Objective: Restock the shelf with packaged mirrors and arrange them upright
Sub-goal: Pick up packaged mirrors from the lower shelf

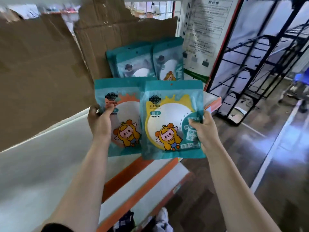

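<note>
My left hand grips the left edge of a teal mirror packet with an orange rim. My right hand pinches the right edge of a second teal packet with a yellow rim, which overlaps the first one in front. Both packets face me, held upright above the white shelf. Further back on the shelf, several teal mirror packets stand upright, leaning against the cardboard behind them.
Brown cardboard sheets line the back and left of the shelf. Lower white shelves with orange edges step out below. A black wire rack stands on the dark floor to the right, beside a white printed panel.
</note>
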Demonstrator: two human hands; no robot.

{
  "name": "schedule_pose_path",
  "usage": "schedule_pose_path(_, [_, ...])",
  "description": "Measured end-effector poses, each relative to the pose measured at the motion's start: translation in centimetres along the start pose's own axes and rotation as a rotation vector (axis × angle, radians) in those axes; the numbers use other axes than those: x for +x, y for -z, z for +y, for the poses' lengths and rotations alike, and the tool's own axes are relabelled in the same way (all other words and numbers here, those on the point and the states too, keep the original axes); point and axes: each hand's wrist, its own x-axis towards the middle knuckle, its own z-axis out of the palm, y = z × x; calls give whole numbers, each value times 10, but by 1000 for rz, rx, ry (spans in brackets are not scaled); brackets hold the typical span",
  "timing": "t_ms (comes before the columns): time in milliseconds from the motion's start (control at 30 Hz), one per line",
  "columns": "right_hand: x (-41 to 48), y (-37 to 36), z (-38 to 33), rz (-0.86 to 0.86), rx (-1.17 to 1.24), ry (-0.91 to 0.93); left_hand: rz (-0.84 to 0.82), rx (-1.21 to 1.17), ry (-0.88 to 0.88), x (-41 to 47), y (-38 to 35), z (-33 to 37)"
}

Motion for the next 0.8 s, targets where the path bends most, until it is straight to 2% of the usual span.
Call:
schedule_pose_path(167, [60, 29, -6, 69, 19, 14, -12, 16, -49, 29, -75, -15])
schedule_pose_path(433, [172, 60, -26, 68, -7, 74, 7, 14, -129, 80, -176, -40])
schedule_pose_path(800, [280, 73, -23, -39, -38, 110, 148, 135, -237, 104, -231, -60])
